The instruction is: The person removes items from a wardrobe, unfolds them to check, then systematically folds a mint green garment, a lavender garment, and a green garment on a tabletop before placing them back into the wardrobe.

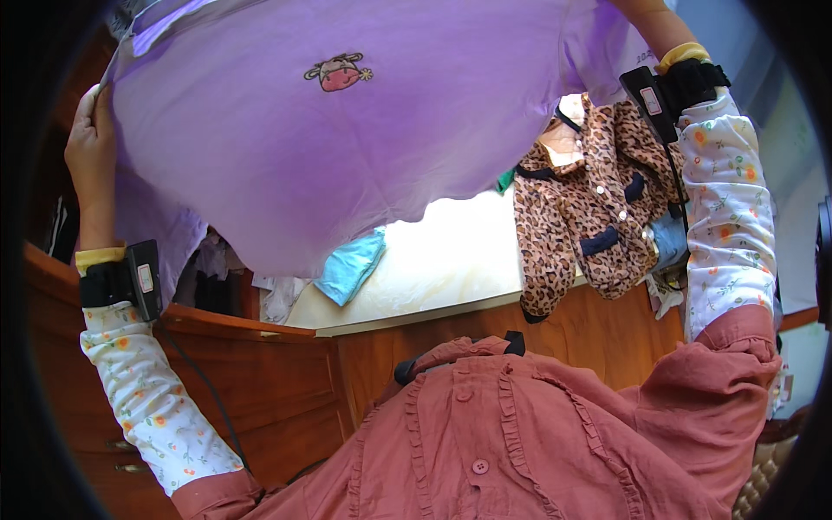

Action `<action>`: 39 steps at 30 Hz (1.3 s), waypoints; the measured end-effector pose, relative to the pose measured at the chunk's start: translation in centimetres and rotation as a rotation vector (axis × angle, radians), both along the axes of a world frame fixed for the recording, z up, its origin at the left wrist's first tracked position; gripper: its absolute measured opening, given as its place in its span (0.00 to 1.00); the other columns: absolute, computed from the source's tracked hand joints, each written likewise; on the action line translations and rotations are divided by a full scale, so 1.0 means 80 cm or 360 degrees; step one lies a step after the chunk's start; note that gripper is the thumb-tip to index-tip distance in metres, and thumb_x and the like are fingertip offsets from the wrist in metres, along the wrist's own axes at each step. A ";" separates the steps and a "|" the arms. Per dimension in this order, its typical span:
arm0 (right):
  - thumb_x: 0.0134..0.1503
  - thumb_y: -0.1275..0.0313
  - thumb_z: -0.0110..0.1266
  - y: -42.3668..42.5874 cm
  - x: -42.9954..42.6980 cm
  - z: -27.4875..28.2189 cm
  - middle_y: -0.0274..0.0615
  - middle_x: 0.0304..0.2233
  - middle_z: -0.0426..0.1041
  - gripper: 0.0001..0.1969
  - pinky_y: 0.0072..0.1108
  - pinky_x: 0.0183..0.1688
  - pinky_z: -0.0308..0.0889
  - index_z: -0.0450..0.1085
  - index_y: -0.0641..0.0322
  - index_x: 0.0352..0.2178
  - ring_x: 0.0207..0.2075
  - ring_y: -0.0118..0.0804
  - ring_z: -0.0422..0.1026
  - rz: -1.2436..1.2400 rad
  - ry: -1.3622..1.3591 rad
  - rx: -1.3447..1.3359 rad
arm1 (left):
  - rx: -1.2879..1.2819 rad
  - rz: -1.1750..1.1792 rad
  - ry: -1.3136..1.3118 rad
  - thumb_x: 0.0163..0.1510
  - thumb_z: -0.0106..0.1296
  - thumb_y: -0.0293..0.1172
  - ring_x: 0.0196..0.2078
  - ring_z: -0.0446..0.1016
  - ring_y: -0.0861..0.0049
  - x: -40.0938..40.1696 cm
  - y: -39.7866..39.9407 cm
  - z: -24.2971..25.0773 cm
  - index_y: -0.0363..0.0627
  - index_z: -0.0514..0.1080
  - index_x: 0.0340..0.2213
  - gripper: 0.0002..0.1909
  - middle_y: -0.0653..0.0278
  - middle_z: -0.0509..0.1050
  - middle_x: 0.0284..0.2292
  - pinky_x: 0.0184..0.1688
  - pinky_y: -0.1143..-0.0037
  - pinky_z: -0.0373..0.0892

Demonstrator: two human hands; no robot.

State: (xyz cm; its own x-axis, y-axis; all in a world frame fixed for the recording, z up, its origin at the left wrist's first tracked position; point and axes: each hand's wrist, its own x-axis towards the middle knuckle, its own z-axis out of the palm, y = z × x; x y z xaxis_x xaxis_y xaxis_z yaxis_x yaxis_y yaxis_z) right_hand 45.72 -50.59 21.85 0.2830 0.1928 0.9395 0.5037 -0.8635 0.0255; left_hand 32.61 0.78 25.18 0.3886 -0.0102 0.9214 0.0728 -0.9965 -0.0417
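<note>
A light purple cloth garment (338, 149) with an embroidered cow's head (338, 73) is spread in the air before me. My left hand (94, 133) grips its left edge between thumb and fingers. At the top right, my right hand (640, 8) is at the garment's other side, its fingers cut off by the picture's edge; the cloth hangs stretched between both hands. Below the lower hem, a leopard-print jacket (585, 195) with dark trim lies over the edge of a white tabletop (442, 260). A folded turquoise cloth (351, 266) rests on that top, partly hidden by the garment.
To the left, a wooden cabinet (260, 377) with drawer handles has an open compartment holding dark clothes (218, 286). Pale crumpled cloth (286, 299) lies by the tabletop's corner. Blue denim-like cloth (668, 240) shows beside the jacket. Cables run from the devices strapped on both wrists.
</note>
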 end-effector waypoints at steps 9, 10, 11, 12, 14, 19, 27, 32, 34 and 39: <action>0.55 0.64 0.40 0.024 0.052 -0.003 0.57 0.20 0.68 0.17 0.35 0.27 0.63 0.67 0.70 0.26 0.24 0.54 0.69 0.0093 0.0110 -0.0131 | -0.0028 0.0180 0.0052 0.55 0.39 0.48 0.37 0.72 0.70 -0.028 0.019 -0.001 0.51 0.68 0.41 0.19 0.57 0.73 0.35 0.40 0.79 0.65; 0.54 0.65 0.40 0.022 0.057 -0.005 0.56 0.20 0.68 0.15 0.35 0.26 0.63 0.68 0.69 0.28 0.23 0.53 0.69 0.0099 0.0132 -0.0183 | -0.0026 0.0225 0.0093 0.55 0.39 0.47 0.37 0.72 0.72 -0.031 0.019 -0.003 0.50 0.68 0.42 0.19 0.58 0.73 0.36 0.40 0.79 0.65; 0.54 0.65 0.40 0.020 0.066 -0.007 0.56 0.20 0.68 0.15 0.35 0.26 0.63 0.68 0.69 0.28 0.23 0.53 0.69 0.0100 0.0134 -0.0181 | -0.0024 0.0226 0.0094 0.55 0.39 0.47 0.37 0.72 0.72 -0.034 0.018 -0.005 0.50 0.68 0.42 0.19 0.58 0.73 0.36 0.40 0.79 0.65; 0.53 0.68 0.40 0.018 0.074 -0.008 0.53 0.20 0.68 0.13 0.34 0.24 0.63 0.67 0.68 0.31 0.22 0.50 0.68 -0.0032 -0.0170 -0.0507 | -0.0027 0.0238 0.0046 0.55 0.40 0.48 0.37 0.72 0.70 -0.037 0.015 -0.006 0.51 0.68 0.41 0.19 0.57 0.73 0.35 0.40 0.79 0.65; 0.51 0.71 0.41 0.013 0.090 -0.009 0.50 0.20 0.68 0.12 0.33 0.22 0.62 0.67 0.66 0.35 0.21 0.48 0.68 -0.0171 -0.0472 -0.0832 | -0.0031 0.0240 -0.0015 0.54 0.40 0.48 0.38 0.72 0.69 -0.041 0.012 -0.005 0.52 0.69 0.41 0.19 0.56 0.72 0.36 0.40 0.78 0.65; 0.46 0.76 0.41 0.014 0.110 -0.013 0.44 0.20 0.67 0.17 0.31 0.21 0.62 0.64 0.62 0.40 0.20 0.42 0.67 -0.0115 -0.0755 -0.0850 | 0.0025 0.0257 -0.0007 0.54 0.40 0.47 0.38 0.72 0.70 -0.048 0.013 0.004 0.50 0.69 0.41 0.19 0.57 0.73 0.35 0.39 0.78 0.65; 0.54 0.69 0.44 0.016 -0.001 -0.047 0.38 0.14 0.63 0.13 0.20 0.18 0.59 0.64 0.65 0.19 0.16 0.28 0.61 0.0432 0.0260 0.0191 | 0.0064 -0.0066 0.0010 0.54 0.45 0.33 0.34 0.68 0.85 -0.134 0.009 -0.025 0.38 0.70 0.38 0.13 0.66 0.73 0.32 0.38 0.84 0.63; 0.56 0.71 0.46 -0.084 -0.046 -0.052 0.32 0.29 0.70 0.12 0.08 0.33 0.59 0.68 0.68 0.38 0.31 0.18 0.65 0.0829 -0.0010 0.0164 | -0.0055 -0.0175 0.0041 0.54 0.45 0.28 0.34 0.68 0.87 -0.142 -0.021 -0.040 0.36 0.70 0.37 0.11 0.67 0.72 0.33 0.38 0.86 0.63; 0.56 0.71 0.45 -0.099 -0.049 -0.042 0.32 0.29 0.70 0.12 0.08 0.33 0.60 0.68 0.69 0.38 0.31 0.18 0.65 0.0816 0.0109 0.0036 | -0.0006 -0.0291 0.0095 0.54 0.45 0.28 0.34 0.68 0.87 -0.126 -0.013 -0.043 0.35 0.70 0.37 0.11 0.67 0.72 0.33 0.38 0.87 0.63; 0.55 0.69 0.46 -0.091 0.035 -0.088 0.37 0.30 0.72 0.13 0.13 0.34 0.63 0.67 0.65 0.40 0.31 0.25 0.69 0.0708 0.0505 0.0006 | 0.0021 -0.0250 0.0298 0.54 0.46 0.29 0.32 0.68 0.87 -0.048 -0.042 -0.071 0.37 0.71 0.35 0.10 0.66 0.73 0.30 0.36 0.86 0.63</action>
State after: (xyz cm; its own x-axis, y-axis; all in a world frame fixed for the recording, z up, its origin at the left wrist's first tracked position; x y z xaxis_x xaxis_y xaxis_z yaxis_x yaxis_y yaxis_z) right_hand 48.51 -57.89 14.84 0.4445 0.3556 0.8221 0.8030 -0.5649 -0.1898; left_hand 28.75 -2.59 19.50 0.5454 -0.0953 0.8327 -0.0932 -0.9942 -0.0527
